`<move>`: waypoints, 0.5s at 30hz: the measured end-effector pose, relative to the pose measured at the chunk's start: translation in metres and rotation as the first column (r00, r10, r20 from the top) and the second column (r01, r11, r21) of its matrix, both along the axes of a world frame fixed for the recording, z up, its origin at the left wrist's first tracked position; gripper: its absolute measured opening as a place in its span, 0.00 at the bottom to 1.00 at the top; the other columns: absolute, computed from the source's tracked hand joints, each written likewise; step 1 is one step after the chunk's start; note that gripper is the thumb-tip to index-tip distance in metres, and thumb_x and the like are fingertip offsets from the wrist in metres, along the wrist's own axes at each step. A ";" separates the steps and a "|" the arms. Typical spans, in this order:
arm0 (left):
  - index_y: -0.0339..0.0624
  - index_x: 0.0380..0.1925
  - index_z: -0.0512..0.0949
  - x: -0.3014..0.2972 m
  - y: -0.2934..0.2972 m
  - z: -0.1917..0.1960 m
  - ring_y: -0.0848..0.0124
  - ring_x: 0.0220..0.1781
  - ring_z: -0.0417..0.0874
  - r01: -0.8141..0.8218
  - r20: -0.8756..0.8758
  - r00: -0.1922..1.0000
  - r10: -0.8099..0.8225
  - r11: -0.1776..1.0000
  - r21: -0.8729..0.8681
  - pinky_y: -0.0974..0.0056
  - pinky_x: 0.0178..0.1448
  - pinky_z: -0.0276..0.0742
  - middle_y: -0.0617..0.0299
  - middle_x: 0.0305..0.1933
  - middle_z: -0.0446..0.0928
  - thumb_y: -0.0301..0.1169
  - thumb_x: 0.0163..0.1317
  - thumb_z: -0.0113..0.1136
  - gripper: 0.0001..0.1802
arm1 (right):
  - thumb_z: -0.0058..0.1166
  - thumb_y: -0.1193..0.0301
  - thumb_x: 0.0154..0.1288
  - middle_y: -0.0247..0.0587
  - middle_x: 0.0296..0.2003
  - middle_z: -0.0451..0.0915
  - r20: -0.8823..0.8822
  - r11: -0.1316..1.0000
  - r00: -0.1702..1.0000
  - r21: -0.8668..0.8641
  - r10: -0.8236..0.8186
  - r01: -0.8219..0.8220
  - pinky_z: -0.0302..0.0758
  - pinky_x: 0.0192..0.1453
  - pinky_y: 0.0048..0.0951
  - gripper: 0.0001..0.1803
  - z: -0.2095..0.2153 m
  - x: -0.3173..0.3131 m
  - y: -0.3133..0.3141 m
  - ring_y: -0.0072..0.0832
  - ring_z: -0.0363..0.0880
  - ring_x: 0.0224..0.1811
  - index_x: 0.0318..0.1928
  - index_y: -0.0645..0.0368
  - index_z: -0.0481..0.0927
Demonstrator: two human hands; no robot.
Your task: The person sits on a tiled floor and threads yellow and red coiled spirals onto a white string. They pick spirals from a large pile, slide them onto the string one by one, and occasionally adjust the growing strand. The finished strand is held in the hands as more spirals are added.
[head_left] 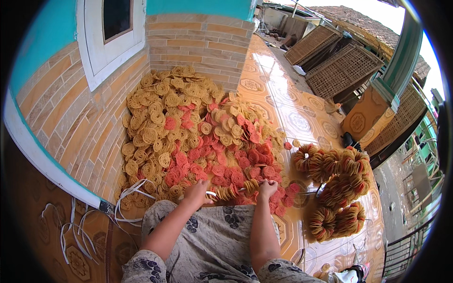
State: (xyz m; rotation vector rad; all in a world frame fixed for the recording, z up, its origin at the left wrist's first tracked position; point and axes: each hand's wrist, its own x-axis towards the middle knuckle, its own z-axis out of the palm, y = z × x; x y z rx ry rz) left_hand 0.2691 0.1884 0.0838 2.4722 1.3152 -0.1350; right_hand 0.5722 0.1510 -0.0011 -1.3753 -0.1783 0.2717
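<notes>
Left hand [197, 192]: closed on one end of a short strung row of crackers [232, 191].
Right hand [267, 188]: pinching the other end.
Done: ringed bundles [337, 188] lie right of the hands.
Left: large loose heap [188, 137] beyond the hands; white straps [75, 226] to their left.

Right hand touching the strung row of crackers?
Touching. Head view shows the right hand gripping one end of the strung crackers; the left hand holds the other.

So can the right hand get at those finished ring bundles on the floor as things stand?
Probably yes. The ring bundles lie just right of the right hand with only bare tile between, though that hand is busy holding a strung row of crackers.
</notes>
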 end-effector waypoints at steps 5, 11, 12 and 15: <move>0.43 0.62 0.63 0.062 -0.015 -0.004 0.55 0.41 0.84 0.096 0.292 0.948 -0.128 0.988 0.121 0.55 0.40 0.82 0.55 0.62 0.69 0.56 0.51 0.67 0.45 | 0.55 0.80 0.65 0.40 0.34 0.77 -0.053 0.997 0.998 -0.068 0.024 -0.027 0.80 0.32 0.28 0.09 0.005 -0.009 -0.002 0.27 0.80 0.32 0.44 0.64 0.70; 0.47 0.54 0.70 0.090 -0.017 -0.025 0.57 0.43 0.84 0.094 0.166 0.980 -0.106 0.992 0.080 0.52 0.44 0.79 0.55 0.48 0.77 0.48 0.47 0.72 0.35 | 0.58 0.79 0.62 0.39 0.31 0.82 -0.080 0.946 0.970 -0.214 0.230 -0.242 0.77 0.32 0.25 0.08 0.021 -0.015 -0.009 0.22 0.80 0.30 0.42 0.67 0.81; 0.47 0.52 0.71 0.086 -0.015 -0.026 0.57 0.42 0.83 0.113 0.128 0.984 -0.123 0.990 0.084 0.52 0.43 0.79 0.55 0.47 0.77 0.46 0.47 0.73 0.34 | 0.59 0.80 0.62 0.38 0.31 0.82 -0.077 0.923 0.961 -0.267 0.267 -0.278 0.76 0.32 0.25 0.08 0.024 -0.018 -0.011 0.22 0.80 0.30 0.42 0.67 0.81; 0.46 0.47 0.73 0.068 -0.009 -0.025 0.57 0.42 0.83 0.136 0.026 0.990 -0.138 0.987 0.081 0.53 0.42 0.79 0.56 0.45 0.78 0.43 0.46 0.74 0.29 | 0.59 0.80 0.62 0.37 0.30 0.82 0.004 0.972 0.989 -0.186 0.148 -0.145 0.76 0.33 0.24 0.08 0.040 -0.027 -0.011 0.21 0.79 0.30 0.42 0.67 0.81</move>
